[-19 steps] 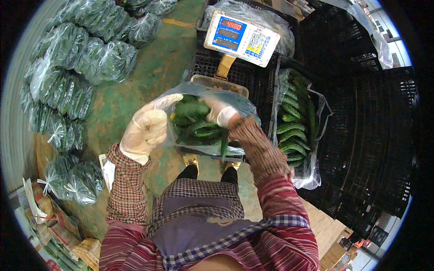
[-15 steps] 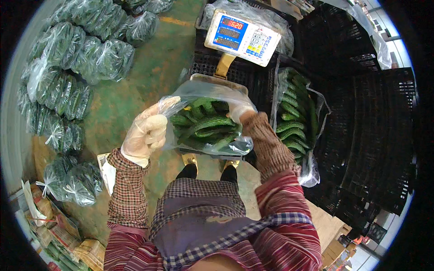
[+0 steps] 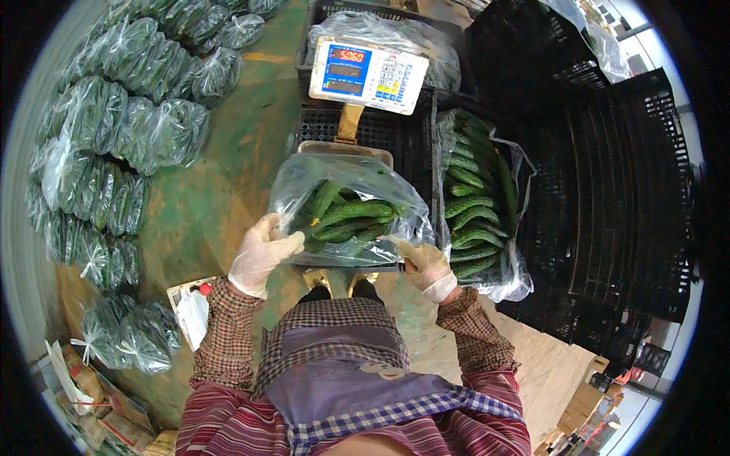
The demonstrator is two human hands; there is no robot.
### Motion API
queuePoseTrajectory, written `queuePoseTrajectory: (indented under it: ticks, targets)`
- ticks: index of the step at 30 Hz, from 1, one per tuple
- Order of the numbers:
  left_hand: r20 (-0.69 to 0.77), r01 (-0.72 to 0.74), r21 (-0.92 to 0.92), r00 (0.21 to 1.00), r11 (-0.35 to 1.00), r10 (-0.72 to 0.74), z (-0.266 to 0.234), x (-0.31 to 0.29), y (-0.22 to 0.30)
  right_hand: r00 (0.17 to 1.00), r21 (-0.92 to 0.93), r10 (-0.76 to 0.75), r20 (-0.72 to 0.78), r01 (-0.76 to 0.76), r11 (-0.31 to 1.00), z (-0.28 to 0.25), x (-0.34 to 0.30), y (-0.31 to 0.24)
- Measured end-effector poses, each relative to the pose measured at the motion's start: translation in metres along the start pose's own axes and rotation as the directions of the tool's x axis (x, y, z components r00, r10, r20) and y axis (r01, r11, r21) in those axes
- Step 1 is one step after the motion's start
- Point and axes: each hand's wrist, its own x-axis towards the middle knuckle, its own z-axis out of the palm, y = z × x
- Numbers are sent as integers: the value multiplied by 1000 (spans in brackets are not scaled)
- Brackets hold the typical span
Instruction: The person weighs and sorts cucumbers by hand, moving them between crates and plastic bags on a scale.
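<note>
My left hand (image 3: 265, 249) and right hand (image 3: 423, 266), in thin whitish gloves, pinch the crinkled clear bag (image 3: 296, 182) at its near edge. It sits on the scale pan (image 3: 344, 147), holding bumpy, elongated cucumbers (image 3: 351, 211); slotted black plastic crates (image 3: 608, 197) stand rightward.

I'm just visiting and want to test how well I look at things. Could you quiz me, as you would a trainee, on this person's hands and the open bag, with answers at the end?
1. Multiple choice: Seen from where the person stands, where is the scale display relative to the plastic bag?
A) On the near side
B) Beyond it
C) Underneath it

2. True or false: The left hand and the right hand both wear pale gloves.

3. Short answer: Which vegetables lie in the bag?

Key:
1. B
2. True
3. Cucumbers, dark green and bumpy
</note>
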Motion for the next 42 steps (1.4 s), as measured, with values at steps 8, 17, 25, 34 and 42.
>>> queuePoseTrajectory:
  ticks: [8,17,25,34,42]
  targets:
    - [-135,-1,-64,991,998,-8,33,-6,4,903,246,369,-220,-315,917,-3,-48,100]
    - [-232,23,63,973,998,-8,40,-7,-8,752,-134,657,61,-646,751,-12,48,21]
    - [-304,-251,-308,940,918,155,8,45,86,664,283,494,-562,-407,869,-62,53,130]
    - [-20,-92,-308,996,947,91,-41,80,93,893,929,406,-195,36,368,-94,74,28]
    - [-46,-128,-142,991,982,123,-51,58,48,866,997,499,42,-5,-74,-76,86,11]
